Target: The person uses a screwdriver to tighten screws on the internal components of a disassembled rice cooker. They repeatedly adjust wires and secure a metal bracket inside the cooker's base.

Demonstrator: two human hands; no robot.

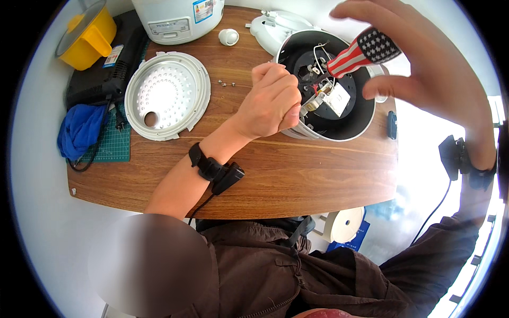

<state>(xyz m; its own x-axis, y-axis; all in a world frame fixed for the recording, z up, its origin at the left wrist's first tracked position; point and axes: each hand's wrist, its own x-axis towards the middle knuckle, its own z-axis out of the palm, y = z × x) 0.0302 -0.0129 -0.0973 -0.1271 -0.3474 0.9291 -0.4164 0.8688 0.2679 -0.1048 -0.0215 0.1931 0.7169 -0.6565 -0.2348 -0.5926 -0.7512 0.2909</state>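
My left hand (pixel 270 100) is closed at the left rim of a round metal appliance pot (pixel 354 122); what its fingers hold is hidden. A screwdriver with a stars-and-stripes handle (pixel 347 59) slants into the pot, its shaft running toward my left hand. My right hand (pixel 408 63) is above and right of the handle, fingers and thumb spread around it without closing on it. Inside the pot are white wires and a pale square part (pixel 336 98).
A perforated metal lid (pixel 170 90), small screws (pixel 225 84), a white cap (pixel 228 36) and a white housing (pixel 265 29) lie on the wooden desk (pixel 291 175). A white appliance (pixel 177 16), yellow container (pixel 93 37), black case, blue cloth (pixel 79 132) and green mat surround them. A dark object (pixel 392 124) sits rightward.
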